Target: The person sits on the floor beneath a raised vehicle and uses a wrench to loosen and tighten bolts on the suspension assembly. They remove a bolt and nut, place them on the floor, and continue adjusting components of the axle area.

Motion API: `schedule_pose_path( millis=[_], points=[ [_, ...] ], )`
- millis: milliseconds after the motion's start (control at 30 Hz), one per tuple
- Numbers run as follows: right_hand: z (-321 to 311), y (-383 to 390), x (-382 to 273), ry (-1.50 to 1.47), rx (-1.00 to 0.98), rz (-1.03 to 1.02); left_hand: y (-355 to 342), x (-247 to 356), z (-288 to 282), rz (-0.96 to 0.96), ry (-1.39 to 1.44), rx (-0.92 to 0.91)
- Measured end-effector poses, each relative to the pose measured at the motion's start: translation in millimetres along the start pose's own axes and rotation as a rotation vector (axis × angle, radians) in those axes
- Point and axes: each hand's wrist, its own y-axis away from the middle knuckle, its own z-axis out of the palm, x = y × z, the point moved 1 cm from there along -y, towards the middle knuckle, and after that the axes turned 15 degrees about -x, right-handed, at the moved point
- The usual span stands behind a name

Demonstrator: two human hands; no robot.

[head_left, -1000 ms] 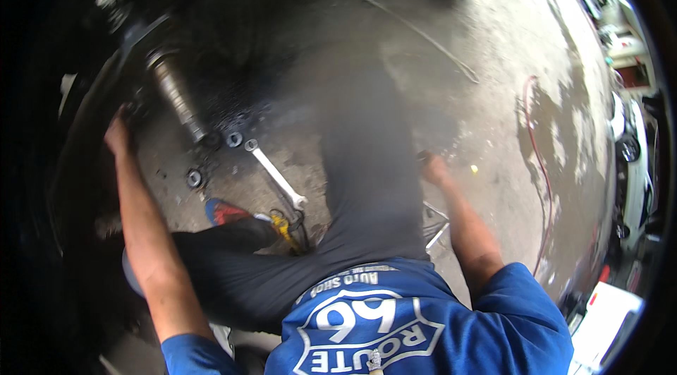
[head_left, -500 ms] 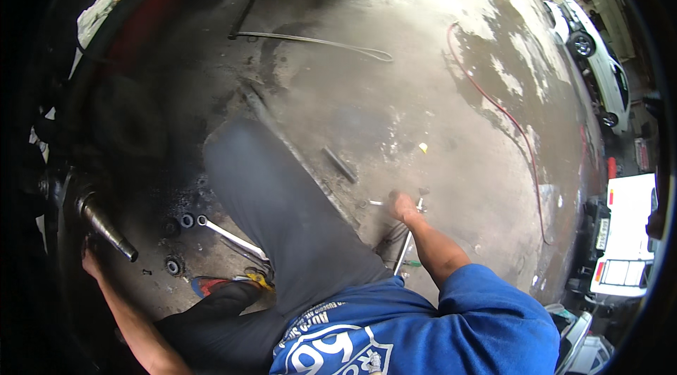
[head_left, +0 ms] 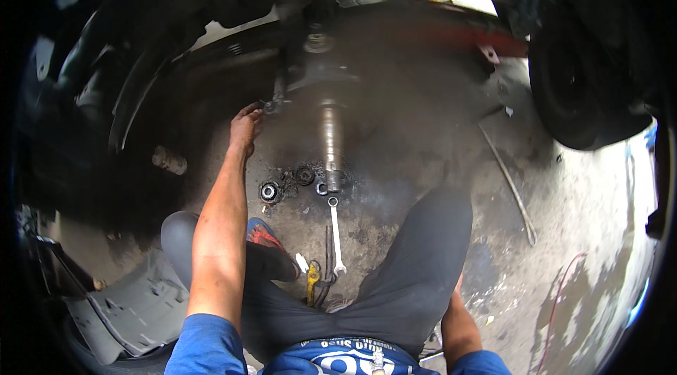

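My left hand point(head_left: 244, 128) is raised beneath the vehicle, its fingers curled at a small dark metal joint point(head_left: 271, 106); what they grip, if anything, is too dark to make out. To the right of that hand, a bare metal spindle point(head_left: 330, 142) points down toward me, with a threaded end. Of my right hand point(head_left: 460, 283), only a sliver shows beside my right thigh; its fingers are hidden behind the leg. Below the spindle tip, a combination wrench point(head_left: 336, 237) lies on the floor. Near it are a round bearing point(head_left: 269, 191) and dark rings point(head_left: 305, 175).
Between my legs lie a yellow-handled tool point(head_left: 313, 280) and a dark bar point(head_left: 328, 251). A long thin metal rod point(head_left: 509, 188) lies at the right, below a tyre point(head_left: 578, 93). A grey panel point(head_left: 134, 311) is at the lower left, and a red hose point(head_left: 560, 297) at the lower right.
The view has swung left toward the spindle. My right hand, earlier low over tools on the floor, is now mostly behind my thigh. My left hand now shows at the metal joint.
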Motion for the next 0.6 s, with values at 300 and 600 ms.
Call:
schedule_pose_path(
  millis=[300,600],
  points=[
    [-206.1,97.6,-354.9,0.184,0.654,-0.450,-30.3,-46.9,10.7,0.110,0.553,0.027],
    [-72.0,212.9,-805.5,0.115,-0.001,-1.036,-25.6,-32.2,58.9,0.275,0.835,0.391]
  ],
)
